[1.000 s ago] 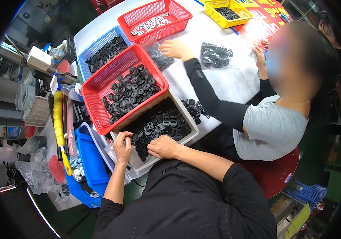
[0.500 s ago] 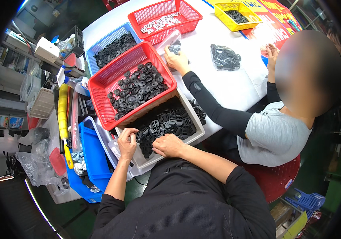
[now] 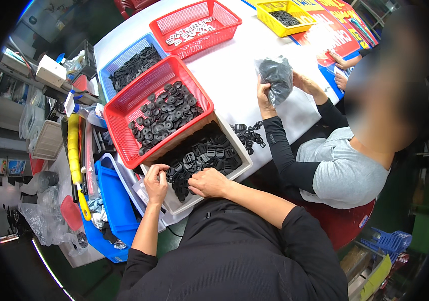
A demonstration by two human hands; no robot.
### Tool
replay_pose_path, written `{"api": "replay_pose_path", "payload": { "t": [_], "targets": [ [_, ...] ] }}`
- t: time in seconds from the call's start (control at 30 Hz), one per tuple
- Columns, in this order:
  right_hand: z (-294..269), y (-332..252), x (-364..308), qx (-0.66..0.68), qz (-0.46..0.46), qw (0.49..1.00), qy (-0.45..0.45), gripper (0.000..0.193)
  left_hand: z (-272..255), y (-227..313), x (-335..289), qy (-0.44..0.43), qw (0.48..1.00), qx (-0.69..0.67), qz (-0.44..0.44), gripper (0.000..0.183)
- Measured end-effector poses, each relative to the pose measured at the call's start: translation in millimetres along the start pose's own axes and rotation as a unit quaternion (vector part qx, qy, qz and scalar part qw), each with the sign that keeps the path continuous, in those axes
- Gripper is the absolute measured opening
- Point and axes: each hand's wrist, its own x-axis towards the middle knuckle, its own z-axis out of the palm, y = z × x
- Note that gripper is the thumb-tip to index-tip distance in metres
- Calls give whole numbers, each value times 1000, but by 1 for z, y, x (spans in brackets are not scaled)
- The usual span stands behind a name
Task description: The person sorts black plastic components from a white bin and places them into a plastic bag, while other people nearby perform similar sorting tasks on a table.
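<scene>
Both my hands are over a pale grey bin (image 3: pixel 243 152) full of black plastic buckles (image 3: pixel 209 153). At the bin's near left corner, my left hand (image 3: pixel 155 184) has its fingers curled in, thumb against fingertips; anything between them is too small to make out. My right hand (image 3: pixel 210 182) rests at the near side of the buckles, fingers closed and pointing left. What it grips is hidden by the hand itself. A red basket (image 3: pixel 174 70) with black round discs (image 3: pixel 167 115) sits tilted over the far part of the bin.
Beyond are a blue basket (image 3: pixel 105 75) of black strips, a red basket (image 3: pixel 229 27) of white pieces and a yellow basket (image 3: pixel 294 30). Loose buckles (image 3: pixel 248 135) lie right of the bin. A co-worker at right holds a bag of black parts (image 3: pixel 277 80). Blue bins (image 3: pixel 117 200) stand left.
The co-worker has lifted the bag of black parts off the table and holds it with both hands. The view has shifted slightly. My hands stay closed at nearly the same spots.
</scene>
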Motion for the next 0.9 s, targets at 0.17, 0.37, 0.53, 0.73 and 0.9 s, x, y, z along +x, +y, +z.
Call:
{"api": "replay_pose_path", "payload": {
  "t": [0.17,0.37,0.53,0.73,0.9],
  "targets": [
    [-1,-1,0,-2,9,1000,5,23,0,2,0,-7,1000,-5,-24,17],
    [-1,-2,0,-4,16,1000,19,23,-1,6,2,-13,1000,0,-22,17],
    [-3,-3,0,-5,25,999,22,23,-1,1,1,-19,1000,13,7,18],
    [-3,-4,0,-11,33,999,20,23,-1,4,1,-19,1000,11,5,17],
    [-3,-3,-1,-10,35,999,27,22,0,2,2,-21,1000,6,3,18]
  ]
}}
